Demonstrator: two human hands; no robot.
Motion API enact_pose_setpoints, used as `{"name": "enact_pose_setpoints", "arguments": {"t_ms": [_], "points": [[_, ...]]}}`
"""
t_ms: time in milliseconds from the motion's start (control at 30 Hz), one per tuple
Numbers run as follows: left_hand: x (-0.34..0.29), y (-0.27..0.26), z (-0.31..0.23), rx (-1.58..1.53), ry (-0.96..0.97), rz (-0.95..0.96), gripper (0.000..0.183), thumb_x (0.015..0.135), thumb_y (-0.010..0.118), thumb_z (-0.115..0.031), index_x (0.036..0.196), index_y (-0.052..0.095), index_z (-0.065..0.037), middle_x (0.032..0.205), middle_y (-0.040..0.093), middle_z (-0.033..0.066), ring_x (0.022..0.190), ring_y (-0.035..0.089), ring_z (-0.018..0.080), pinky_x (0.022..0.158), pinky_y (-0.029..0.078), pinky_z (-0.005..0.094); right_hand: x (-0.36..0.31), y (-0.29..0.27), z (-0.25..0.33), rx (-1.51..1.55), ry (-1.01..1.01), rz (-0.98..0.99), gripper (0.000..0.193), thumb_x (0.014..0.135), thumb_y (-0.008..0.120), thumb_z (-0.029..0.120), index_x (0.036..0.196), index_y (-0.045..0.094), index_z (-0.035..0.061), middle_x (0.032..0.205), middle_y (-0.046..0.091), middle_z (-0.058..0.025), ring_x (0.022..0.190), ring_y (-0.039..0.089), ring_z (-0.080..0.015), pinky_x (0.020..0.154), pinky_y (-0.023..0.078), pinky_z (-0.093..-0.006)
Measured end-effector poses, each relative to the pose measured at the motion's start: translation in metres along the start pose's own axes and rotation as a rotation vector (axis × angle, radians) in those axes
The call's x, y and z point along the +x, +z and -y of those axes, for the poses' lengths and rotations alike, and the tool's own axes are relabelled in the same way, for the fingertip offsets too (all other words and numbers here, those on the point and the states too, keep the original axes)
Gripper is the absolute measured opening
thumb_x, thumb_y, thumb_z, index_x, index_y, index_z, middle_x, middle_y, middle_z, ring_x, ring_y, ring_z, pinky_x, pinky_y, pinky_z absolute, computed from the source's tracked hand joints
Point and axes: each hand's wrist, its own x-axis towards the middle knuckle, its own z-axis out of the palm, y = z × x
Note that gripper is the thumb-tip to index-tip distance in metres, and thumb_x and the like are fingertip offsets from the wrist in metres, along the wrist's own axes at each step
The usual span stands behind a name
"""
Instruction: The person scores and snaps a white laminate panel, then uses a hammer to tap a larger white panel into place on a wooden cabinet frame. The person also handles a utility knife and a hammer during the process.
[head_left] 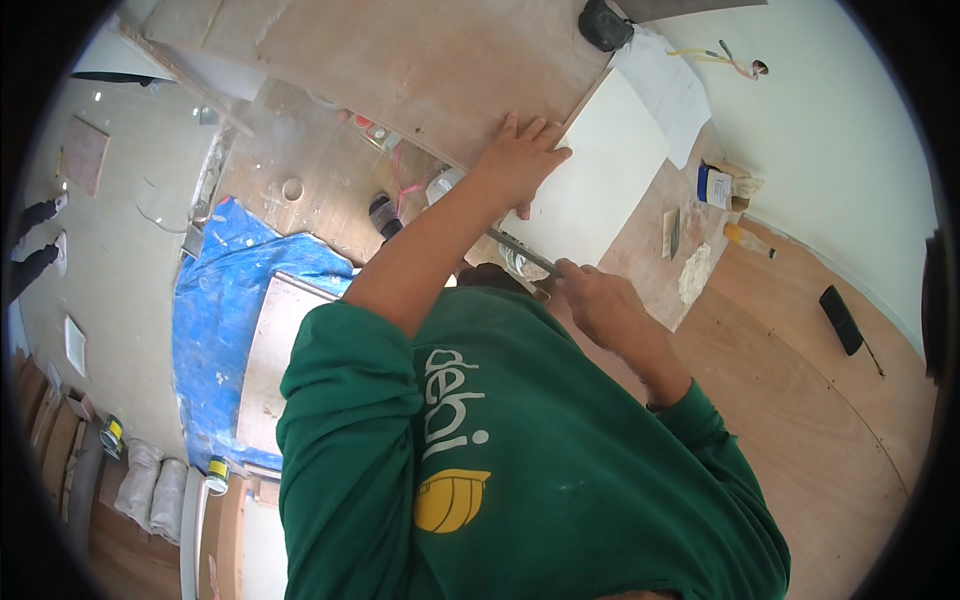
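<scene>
A white rectangular board (pixel 605 165) lies on a worn plywood work surface (pixel 662 262) in front of me. My left hand (pixel 522 165) presses on the board's left edge with its fingers spread, nothing gripped in it. At the board's near edge, my right hand (pixel 603 308) is closed around the end of a long, dark grey flat file (pixel 524 252). The file lies along that edge, its far end pointing left under my left forearm. Whether its face touches the board's edge cannot be made out.
Right of the board lie a small blade (pixel 672 233), whitish crumbly material (pixel 694 272), a blue-white box (pixel 714 187) and a yellow-handled tool (pixel 748 239). Wires (pixel 735 62) hang from the wall. A blue tarp (pixel 222 330) covers floor at left. Another person's legs (pixel 38 250) show far left.
</scene>
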Motion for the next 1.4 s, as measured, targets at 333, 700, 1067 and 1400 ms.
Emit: {"name": "enact_pose_setpoints", "arguments": {"t_ms": [333, 700, 1067, 1400], "points": [[0.002, 0.000, 0.001, -0.047, -0.015, 0.010, 0.114, 0.052, 0.094, -0.024, 0.150, 0.037, -0.016, 0.159, 0.031, 0.0127, 0.150, 0.020, 0.0322, 0.119, 0.016, 0.0585, 0.012, 0.006, 0.005, -0.011, 0.043, 0.031, 0.019, 0.098, 0.050, 0.017, 0.099, 0.055, -0.0009, 0.080, 0.067, -0.0219, 0.070, 0.066, -0.0386, 0.063, 0.051, -0.0492], [0.002, 0.009, 0.004, -0.086, -0.016, -0.021, 0.112, 0.055, 0.093, -0.024, 0.151, 0.036, -0.016, 0.159, 0.031, 0.0102, 0.150, 0.018, 0.0294, 0.121, 0.014, 0.0565, -0.006, 0.004, -0.007, 0.058, 0.035, 0.047, 0.020, 0.095, 0.053, 0.018, 0.096, 0.055, -0.0017, 0.076, 0.066, -0.0236, 0.070, 0.065, -0.0401, 0.064, 0.051, -0.0495], [-0.004, 0.037, -0.041, -0.060, -0.209, -0.181, 0.123, 0.055, 0.091, -0.044, 0.156, 0.025, -0.017, 0.161, 0.023, 0.0185, 0.150, 0.016, 0.0366, 0.120, 0.012, 0.0592, 0.004, 0.011, -0.050, -0.186, -0.206, -0.012, 0.018, 0.093, 0.057, 0.017, 0.090, 0.051, 0.0001, 0.067, 0.065, -0.0180, 0.062, 0.065, -0.0374, 0.056, 0.051, -0.0463], [0.001, 0.045, -0.054, -0.002, -0.336, -0.159, 0.121, 0.055, 0.092, -0.039, 0.156, 0.027, -0.023, 0.161, 0.025, 0.0131, 0.150, 0.019, 0.0340, 0.119, 0.015, 0.0618, 0.014, 0.042, -0.068, -0.148, -0.235, -0.003, 0.025, 0.101, 0.048, 0.022, 0.090, 0.049, 0.0000, 0.066, 0.064, -0.0199, 0.065, 0.065, -0.0396, 0.059, 0.051, -0.0499]]}}
